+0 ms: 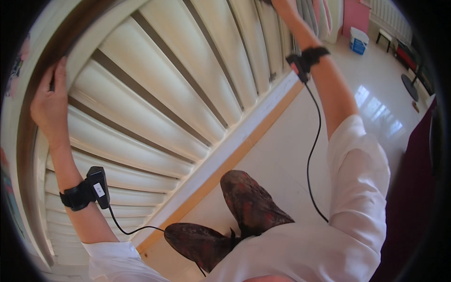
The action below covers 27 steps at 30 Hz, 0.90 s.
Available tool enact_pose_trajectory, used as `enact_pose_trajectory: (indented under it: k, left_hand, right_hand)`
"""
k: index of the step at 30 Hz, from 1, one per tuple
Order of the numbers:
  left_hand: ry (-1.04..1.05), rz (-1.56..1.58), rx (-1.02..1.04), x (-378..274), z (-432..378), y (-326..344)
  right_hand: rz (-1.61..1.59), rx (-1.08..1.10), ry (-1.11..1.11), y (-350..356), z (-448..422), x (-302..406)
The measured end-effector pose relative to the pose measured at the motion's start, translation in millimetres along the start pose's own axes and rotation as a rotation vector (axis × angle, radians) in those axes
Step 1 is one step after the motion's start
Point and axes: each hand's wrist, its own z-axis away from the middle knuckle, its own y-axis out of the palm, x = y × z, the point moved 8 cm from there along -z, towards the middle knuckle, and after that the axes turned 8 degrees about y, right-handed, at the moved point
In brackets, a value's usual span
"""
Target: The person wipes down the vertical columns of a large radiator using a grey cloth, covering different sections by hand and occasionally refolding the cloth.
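A large white slatted panel, apparently a column radiator [148,88], stands in front of me with long rounded upright sections and dark gaps between them. At the far left, my left hand [51,102] reaches up to its top edge, fingers extended into the dark brown strip [28,116] behind the rim; the fingertips are partly hidden, and a small dark spot shows between two fingers. My right hand [280,5] is at the top edge of the picture by the panel's far end, mostly cut off, beside something dark. Both wrists wear black straps with cabled devices.
A pale ledge with an orange-brown border [246,141] runs along the panel's foot. Grey and pink cloths [313,16] hang beyond my right hand. Farther right are a white and blue bucket [359,41], a small stool [385,35] and a round-based stand [409,86].
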Motion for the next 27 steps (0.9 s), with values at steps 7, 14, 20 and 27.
enact_pose_trajectory:
  k: [7, 14, 20, 27]
  left_hand:
    - [-0.097, -0.092, 0.104, 14.4, 0.1, -3.5]
    - [-0.055, 0.047, 0.084, 9.5, -1.4, 2.5]
    - [-0.013, 0.053, 0.036, 6.2, 0.7, -0.7]
    - [-0.011, 0.097, 0.050, -3.4, -1.4, -5.9]
  right_hand:
    - [-0.134, 0.159, 0.458, -1.7, 122.4, -80.0]
    - [0.252, 0.377, 0.735, -22.8, 313.2, -207.0]
    - [0.365, 0.980, 0.751, -16.8, 289.9, -191.8]
    - [-0.175, 0.334, 0.680, -1.0, 168.2, -13.3]
